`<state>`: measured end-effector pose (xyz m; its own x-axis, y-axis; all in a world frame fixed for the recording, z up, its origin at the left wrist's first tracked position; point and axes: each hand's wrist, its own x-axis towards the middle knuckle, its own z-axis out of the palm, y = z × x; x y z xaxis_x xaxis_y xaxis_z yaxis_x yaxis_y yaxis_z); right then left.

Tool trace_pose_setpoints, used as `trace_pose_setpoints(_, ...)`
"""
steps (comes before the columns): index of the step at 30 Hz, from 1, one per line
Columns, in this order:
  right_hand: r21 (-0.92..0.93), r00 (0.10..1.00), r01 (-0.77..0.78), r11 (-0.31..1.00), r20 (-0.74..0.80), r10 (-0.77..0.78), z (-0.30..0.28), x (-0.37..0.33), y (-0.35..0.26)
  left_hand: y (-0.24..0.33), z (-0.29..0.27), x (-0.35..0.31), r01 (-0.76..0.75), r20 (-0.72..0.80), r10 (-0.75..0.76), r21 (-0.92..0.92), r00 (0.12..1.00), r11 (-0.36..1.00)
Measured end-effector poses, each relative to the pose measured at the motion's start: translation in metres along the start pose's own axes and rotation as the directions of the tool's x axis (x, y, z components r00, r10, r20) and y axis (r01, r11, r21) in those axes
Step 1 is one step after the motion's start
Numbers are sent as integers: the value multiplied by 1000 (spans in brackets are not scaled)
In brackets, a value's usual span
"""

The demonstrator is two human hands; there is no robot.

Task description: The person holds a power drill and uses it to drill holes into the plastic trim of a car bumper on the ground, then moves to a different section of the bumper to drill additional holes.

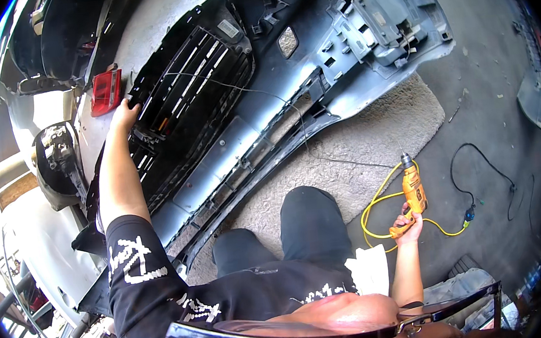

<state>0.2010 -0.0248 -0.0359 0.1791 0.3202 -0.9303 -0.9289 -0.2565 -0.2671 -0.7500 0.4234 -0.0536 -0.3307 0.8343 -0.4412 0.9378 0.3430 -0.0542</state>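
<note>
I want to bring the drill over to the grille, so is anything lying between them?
Yes. The person's bent knees sit between the drill in the right hand and the grille, where the left hand rests. A thin wire also crosses the bumper.

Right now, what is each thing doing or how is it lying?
Bumper: lying inside-up on the carpet.
Grille: fitted in the bumper.
Left hand: resting on the grille's edge.
Drill: held in the right hand, bit pointing away.
Yellow cord: looped on the floor.
Red tail light: lying loose beside the bumper.
</note>
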Motion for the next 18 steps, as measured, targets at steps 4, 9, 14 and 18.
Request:
trace_pose_setpoints(4,-23,1000,5,1000,-3,-5,10,8,9,5,31,-9,90,-127,-90,-3,988,996)
trace_pose_setpoints(9,-85,995,96,992,43,-93,-8,6,-1,159,46,-178,-574,-309,520,-119,797,810)
trace_pose_setpoints(14,-23,988,20,1000,152,-16,20,39,14,193,24,-397,-735,-125,725,-156,677,659)
trace_pose_setpoints(18,-5,968,37,999,248,-35,8,42,17,176,80,-519,-546,74,652,-480,755,686)
